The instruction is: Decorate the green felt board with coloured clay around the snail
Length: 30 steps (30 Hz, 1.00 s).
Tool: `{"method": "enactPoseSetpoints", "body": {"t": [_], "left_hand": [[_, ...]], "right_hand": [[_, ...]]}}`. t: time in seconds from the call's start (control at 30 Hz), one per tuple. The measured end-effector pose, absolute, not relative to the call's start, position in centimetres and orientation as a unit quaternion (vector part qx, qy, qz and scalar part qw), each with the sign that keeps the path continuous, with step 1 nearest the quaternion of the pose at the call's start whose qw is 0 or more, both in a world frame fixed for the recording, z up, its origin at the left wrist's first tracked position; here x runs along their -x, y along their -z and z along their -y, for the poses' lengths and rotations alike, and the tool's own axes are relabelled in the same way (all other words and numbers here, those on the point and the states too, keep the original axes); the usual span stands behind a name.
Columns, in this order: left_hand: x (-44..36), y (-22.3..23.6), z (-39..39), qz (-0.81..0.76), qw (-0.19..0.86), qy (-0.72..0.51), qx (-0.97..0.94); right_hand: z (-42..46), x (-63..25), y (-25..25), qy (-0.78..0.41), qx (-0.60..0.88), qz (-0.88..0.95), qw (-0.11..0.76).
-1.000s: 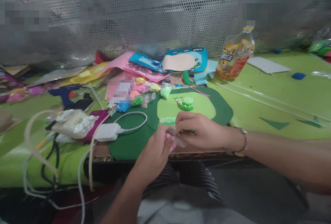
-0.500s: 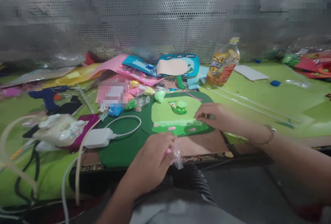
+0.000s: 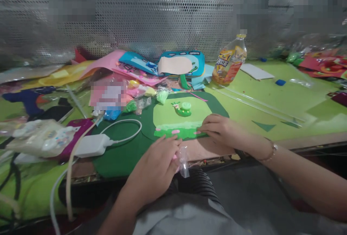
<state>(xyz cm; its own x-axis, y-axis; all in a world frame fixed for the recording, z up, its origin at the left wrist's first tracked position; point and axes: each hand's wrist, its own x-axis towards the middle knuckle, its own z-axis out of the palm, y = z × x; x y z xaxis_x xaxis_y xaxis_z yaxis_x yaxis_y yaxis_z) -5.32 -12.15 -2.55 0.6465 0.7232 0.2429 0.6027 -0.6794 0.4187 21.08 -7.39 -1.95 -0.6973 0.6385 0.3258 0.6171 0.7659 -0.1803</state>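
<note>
On the surface (image 3: 273,99), a green picture (image 3: 165,114) lies flat just beyond the left hand (image 3: 155,162) and right hand (image 3: 223,129).
The left clutches a pink packet (image 3: 184,161), apparently for handiness; the right, narrowed at the rightmost pink spot (image 3: 196,132), seems to press; any grip I cannot tell.

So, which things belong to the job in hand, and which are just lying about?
Probably in use:
Clear plastic wrapper with pink material, in the left hand
Layered green sheet with green snail, at the right hand

Probably lying about:
Clear plastic bottle
White boxy adapter
Dark green triangular scrap
</note>
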Motion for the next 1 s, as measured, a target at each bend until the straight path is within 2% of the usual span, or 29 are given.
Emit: {"method": "enactPoseSetpoints", "body": {"t": [0.23, 0.43, 0.83, 1.0], "left_hand": [[5.5, 2.5, 12.3, -0.376, 0.157, -0.192, -0.893], [5.5, 2.5, 12.2, -0.377, 0.157, -0.198, -0.891], [5.4, 2.4, 12.3, -0.378, 0.162, -0.192, -0.891], [5.4, 2.3, 12.3, -0.381, 0.170, -0.195, -0.888]], "right_hand": [[9.4, -21.3, 1.7, -0.024, 0.369, 0.917, 0.148], [10.0, -21.9, 2.3, -0.034, 0.389, 0.904, 0.176], [10.3, -21.2, 1.6, -0.025, 0.391, 0.909, 0.139], [10.2, -21.8, 1.9, -0.024, 0.412, 0.895, 0.171]]}}
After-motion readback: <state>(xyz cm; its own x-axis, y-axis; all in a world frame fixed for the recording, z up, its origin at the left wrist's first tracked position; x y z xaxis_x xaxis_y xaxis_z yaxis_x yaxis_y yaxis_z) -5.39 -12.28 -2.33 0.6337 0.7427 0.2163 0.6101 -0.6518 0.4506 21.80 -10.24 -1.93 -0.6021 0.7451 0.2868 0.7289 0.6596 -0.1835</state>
